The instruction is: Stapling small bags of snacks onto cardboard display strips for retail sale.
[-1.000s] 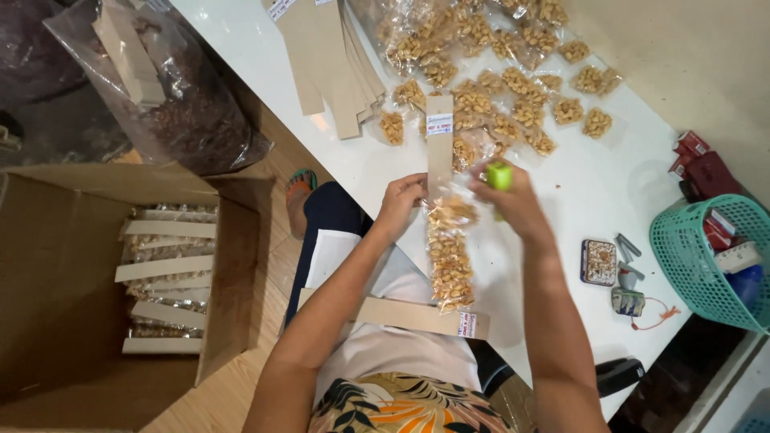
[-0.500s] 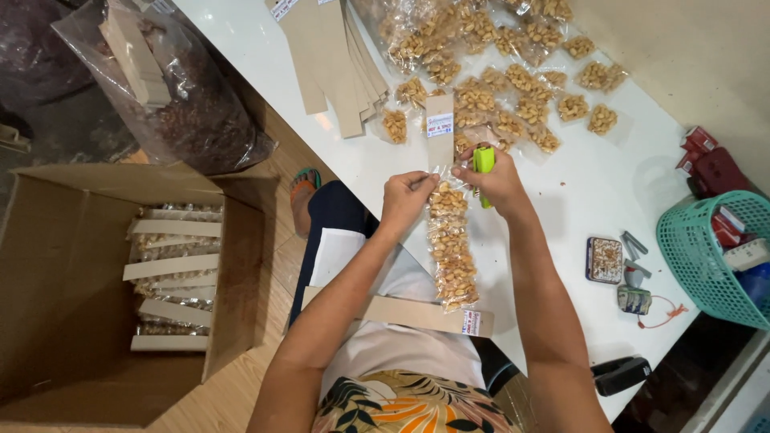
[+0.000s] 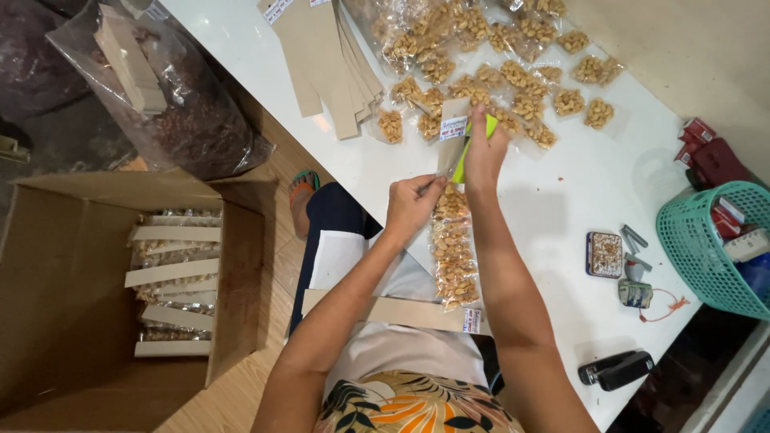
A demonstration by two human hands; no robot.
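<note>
Head view, looking down at a white table (image 3: 561, 200) and the person's lap. Left hand (image 3: 411, 207) has its grip pinched closed on the upper edge of a long strip of small clear nut packets (image 3: 454, 248), which hangs from the table edge down toward the lap. Right hand (image 3: 484, 152) is closed around a lime-green stapler (image 3: 473, 140), set against the cardboard header card (image 3: 454, 132) at the top of the strip; the fingers hide most of the tool, so how far it is pressed cannot be told. Strip lies between both hands, lower end resting over a long cardboard strip (image 3: 385, 311) across the lap.

Beyond the hands, loose nut packets (image 3: 513, 80) are spread over the far side of the table, next to a fanned stack of blank cardboard cards (image 3: 329, 64). Right of the arm: a small tin (image 3: 605, 254), a smaller tin with a red cord (image 3: 638, 293), a black stapler (image 3: 616, 370) near the table edge, and a teal plastic basket (image 3: 706, 240) at the far right. Left, on the wooden floor, an open cardboard box (image 3: 80, 297) holds finished strips stacked in rows. Behind it, a big clear bag (image 3: 184, 104) of dark contents with cardboard pieces on top.
</note>
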